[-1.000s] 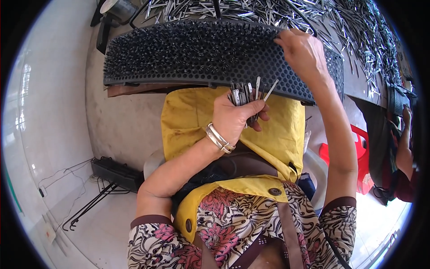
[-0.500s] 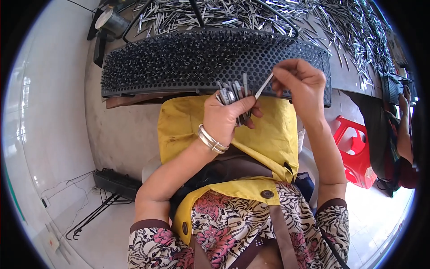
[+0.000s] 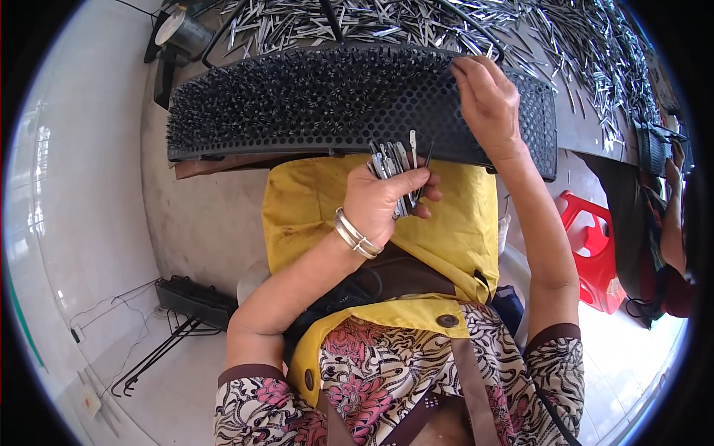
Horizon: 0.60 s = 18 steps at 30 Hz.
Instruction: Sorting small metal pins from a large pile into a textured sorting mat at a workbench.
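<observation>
My left hand [image 3: 372, 199] is closed round a bundle of thin, flat metal strips [image 3: 392, 160], their ends fanning up past my thumb above my lap. In front of it a black perforated rack [image 3: 428, 119] spans the table's edge. Many thin pieces stand upright in the rack's left and middle holes; its right part shows bare holes. My right hand [image 3: 491, 100] is over that right part, near the far edge, with fingertips pinched together at the holes. Whatever they hold is hidden behind the fingers.
Heaps of loose metal strips [image 3: 595, 59] cover the table beyond the rack. A metal cup-like container [image 3: 182, 33] stands at the far left. A red plastic stool [image 3: 591, 253] is on the right, beside another person's arm [image 3: 673, 223]. A black rack with hooks [image 3: 195, 303] lies lower left.
My right hand has moved away from the bundle, up to the far edge of the rack, and the strip seen in its fingers is now hidden. My left hand has shifted slightly right.
</observation>
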Each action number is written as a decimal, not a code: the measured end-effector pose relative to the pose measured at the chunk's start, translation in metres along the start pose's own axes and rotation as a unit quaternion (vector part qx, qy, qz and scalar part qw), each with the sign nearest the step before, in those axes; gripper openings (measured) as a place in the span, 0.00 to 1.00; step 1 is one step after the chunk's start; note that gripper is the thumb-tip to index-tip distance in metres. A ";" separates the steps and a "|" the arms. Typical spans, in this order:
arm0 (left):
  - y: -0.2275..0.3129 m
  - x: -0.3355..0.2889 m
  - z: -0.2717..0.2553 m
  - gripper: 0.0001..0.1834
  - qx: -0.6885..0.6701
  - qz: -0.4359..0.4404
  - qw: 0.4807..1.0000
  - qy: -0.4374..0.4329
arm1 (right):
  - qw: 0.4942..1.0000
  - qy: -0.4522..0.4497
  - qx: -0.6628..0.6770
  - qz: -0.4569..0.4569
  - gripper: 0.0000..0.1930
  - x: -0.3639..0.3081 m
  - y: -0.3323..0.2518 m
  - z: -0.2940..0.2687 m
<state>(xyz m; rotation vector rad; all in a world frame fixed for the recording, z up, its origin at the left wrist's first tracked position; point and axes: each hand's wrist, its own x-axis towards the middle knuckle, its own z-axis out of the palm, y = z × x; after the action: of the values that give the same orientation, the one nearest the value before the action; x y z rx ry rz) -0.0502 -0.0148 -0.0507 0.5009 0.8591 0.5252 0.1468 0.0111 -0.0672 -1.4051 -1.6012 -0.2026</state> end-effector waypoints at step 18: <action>0.003 -0.004 -0.001 0.08 0.017 0.012 0.999 -0.043 | 0.874 -0.182 0.249 0.375 0.10 -0.025 -0.072 -0.034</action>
<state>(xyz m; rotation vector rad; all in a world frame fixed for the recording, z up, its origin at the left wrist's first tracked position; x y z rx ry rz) -0.0536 -0.0145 -0.0473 0.5621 0.7828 0.5073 0.1017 -0.0512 -0.0360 -1.5777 -1.1400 0.9178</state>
